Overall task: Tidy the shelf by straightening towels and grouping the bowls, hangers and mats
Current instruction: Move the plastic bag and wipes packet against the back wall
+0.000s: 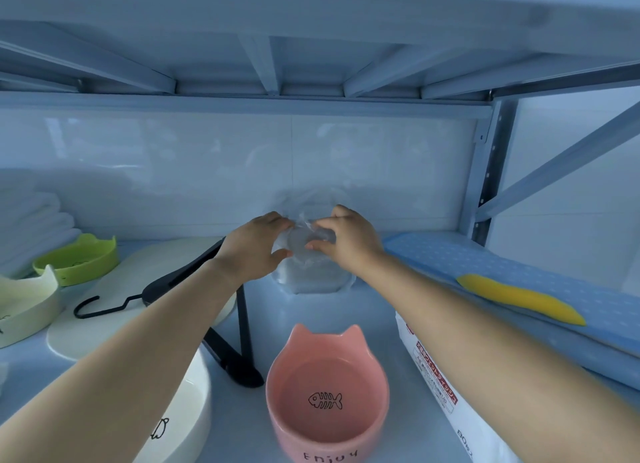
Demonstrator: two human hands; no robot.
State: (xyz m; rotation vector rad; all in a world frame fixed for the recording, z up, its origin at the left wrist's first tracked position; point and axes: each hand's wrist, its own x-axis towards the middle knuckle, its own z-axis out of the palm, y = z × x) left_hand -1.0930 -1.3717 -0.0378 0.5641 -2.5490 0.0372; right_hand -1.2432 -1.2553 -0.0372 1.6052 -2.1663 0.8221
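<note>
A clear glass cat-ear bowl (311, 272) stands tilted at the back middle of the shelf. My left hand (254, 246) grips its left rim and my right hand (346, 239) grips its right rim. A pink cat-ear bowl (327, 393) with a fishbone drawing sits at the front middle. At the left stand a green bowl (81, 260) and a cream bowl (24, 306). A white bowl (183, 417) lies under my left forearm. A black hanger (239, 324) lies across a cream mat (104, 310). White folded towels (31, 223) are stacked at the far left.
A blue dotted mat (519, 272) with a yellow strip (519, 298) on it lies along the right side. A white packaged item (440, 386) sits at the front right. The upper shelf's underside (311, 46) hangs low overhead, and a diagonal brace (561, 157) crosses at the right.
</note>
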